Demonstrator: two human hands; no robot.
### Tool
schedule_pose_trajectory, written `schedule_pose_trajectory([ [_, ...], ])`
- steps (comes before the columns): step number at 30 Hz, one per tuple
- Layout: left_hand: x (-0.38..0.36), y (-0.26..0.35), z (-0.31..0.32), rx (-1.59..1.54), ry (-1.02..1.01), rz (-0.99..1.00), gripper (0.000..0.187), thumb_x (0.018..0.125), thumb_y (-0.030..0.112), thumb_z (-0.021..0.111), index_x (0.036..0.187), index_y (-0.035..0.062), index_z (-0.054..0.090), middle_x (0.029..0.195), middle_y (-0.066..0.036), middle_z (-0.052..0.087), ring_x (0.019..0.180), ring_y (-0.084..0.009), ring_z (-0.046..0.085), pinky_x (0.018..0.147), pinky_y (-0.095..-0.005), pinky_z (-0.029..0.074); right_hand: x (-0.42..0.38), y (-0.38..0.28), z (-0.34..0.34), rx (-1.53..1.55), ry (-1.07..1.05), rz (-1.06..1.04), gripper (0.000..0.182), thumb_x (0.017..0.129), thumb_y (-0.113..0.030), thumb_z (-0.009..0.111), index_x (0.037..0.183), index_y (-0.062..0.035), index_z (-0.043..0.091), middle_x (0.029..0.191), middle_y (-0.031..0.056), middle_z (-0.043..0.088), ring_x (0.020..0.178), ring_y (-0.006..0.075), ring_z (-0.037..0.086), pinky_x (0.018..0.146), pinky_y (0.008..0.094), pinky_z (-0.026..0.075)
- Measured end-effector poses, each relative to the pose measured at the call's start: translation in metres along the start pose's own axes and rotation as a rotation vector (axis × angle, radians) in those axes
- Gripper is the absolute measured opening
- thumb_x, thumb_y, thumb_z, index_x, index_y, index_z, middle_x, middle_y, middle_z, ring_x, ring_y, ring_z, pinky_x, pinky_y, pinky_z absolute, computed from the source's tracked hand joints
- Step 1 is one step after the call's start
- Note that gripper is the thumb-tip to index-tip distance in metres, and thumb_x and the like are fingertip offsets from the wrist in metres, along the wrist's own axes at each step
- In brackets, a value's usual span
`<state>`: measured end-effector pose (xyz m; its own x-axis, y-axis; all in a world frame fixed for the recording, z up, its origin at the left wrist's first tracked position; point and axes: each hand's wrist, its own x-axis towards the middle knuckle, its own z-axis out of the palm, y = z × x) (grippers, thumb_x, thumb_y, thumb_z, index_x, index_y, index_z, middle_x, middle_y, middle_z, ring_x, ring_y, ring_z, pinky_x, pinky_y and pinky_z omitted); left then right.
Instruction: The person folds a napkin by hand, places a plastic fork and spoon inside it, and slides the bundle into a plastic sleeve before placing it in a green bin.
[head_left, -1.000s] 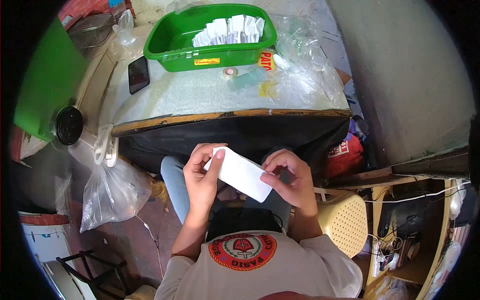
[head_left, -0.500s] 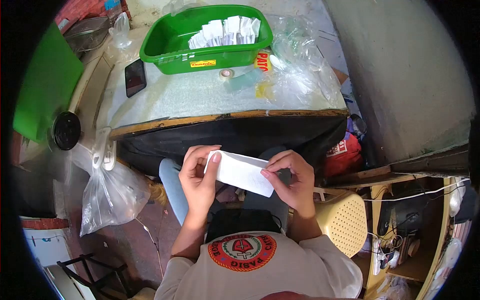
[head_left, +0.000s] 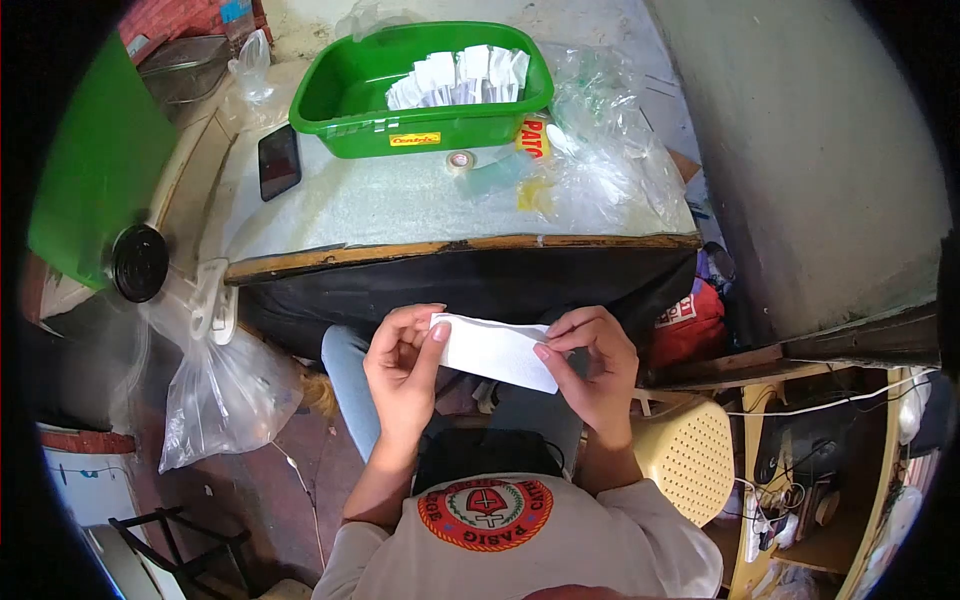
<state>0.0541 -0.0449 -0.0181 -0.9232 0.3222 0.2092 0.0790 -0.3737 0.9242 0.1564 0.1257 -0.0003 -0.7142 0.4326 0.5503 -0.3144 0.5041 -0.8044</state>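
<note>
Just below frame centre, your left hand (head_left: 403, 365) and right hand (head_left: 597, 367) pinch opposite ends of a white rectangular paper (head_left: 495, 352).

I have a pale-topped table (head_left: 370, 210) before me, edged in wood. From its middle, a green basin (head_left: 362, 141) sits at twelve o'clock, a dark phone (head_left: 279, 162) at nine, and crumpled clear plastic (head_left: 615, 180) at three; near the centre lies a tape roll (head_left: 460, 162), a greenish sheet (head_left: 494, 177) just beside it.

One close head-worn view, forward and down
</note>
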Motion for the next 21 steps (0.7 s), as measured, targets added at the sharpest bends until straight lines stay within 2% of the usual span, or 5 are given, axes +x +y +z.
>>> schedule_pose_trajectory([
  [12,-0.003,0.0009,0.0029,0.032,0.006,0.032,0.02,0.091,-0.005,0.062,0.111,-0.0009,0.059,0.097,-0.006,0.066,0.09,-0.008,0.062,0.08,-0.0206,0.047,-0.003,0.0007,-0.0007,0.012,0.06,-0.003,0.023,0.071,0.009,0.077,0.076,-0.0042,0.058,0.086,0.0078,0.064,0.078,0.0172,0.062,0.07,0.0271,0.048],
  [15,-0.0038,0.0017,0.0045,0.013,0.011,0.038,0.019,0.091,-0.003,0.063,0.108,0.001,0.058,0.099,-0.005,0.063,0.09,-0.0084,0.059,0.08,-0.02,0.045,-0.0038,0.0016,0.0003,0.038,0.056,0.016,0.024,0.07,0.01,0.077,0.076,-0.0044,0.058,0.084,0.0074,0.064,0.078,0.0167,0.062,0.071,0.0266,0.047],
  [17,-0.002,-0.003,0.0051,0.022,-0.015,0.216,0.023,0.094,-0.005,0.057,0.115,0.0018,0.055,0.103,-0.012,0.065,0.093,-0.0105,0.061,0.079,-0.0205,0.046,-0.0054,0.003,0.0017,0.077,0.054,0.043,0.025,0.07,0.01,0.077,0.076,-0.0041,0.058,0.085,0.0072,0.063,0.079,0.0157,0.062,0.072,0.0261,0.047],
  [18,-0.0016,-0.0046,0.0045,0.021,-0.015,0.217,0.023,0.094,-0.005,0.057,0.115,0.0018,0.055,0.103,-0.012,0.065,0.093,-0.0105,0.061,0.079,-0.0205,0.046,-0.006,0.0033,0.0026,0.116,0.053,0.074,0.025,0.071,0.01,0.077,0.077,-0.0039,0.058,0.085,0.007,0.063,0.081,0.0148,0.061,0.072,0.0256,0.047],
  [21,-0.0007,-0.0067,-0.001,0.009,-0.062,0.295,0.017,0.093,-0.008,0.054,0.106,0.0017,0.06,0.106,-0.014,0.064,0.097,-0.0137,0.06,0.079,-0.0232,0.047,-0.0057,-0.0019,0.0042,0.195,0.054,0.144,0.024,0.073,0.012,0.075,0.082,-0.003,0.058,0.088,0.0074,0.062,0.082,0.0134,0.061,0.073,0.0253,0.046],
])
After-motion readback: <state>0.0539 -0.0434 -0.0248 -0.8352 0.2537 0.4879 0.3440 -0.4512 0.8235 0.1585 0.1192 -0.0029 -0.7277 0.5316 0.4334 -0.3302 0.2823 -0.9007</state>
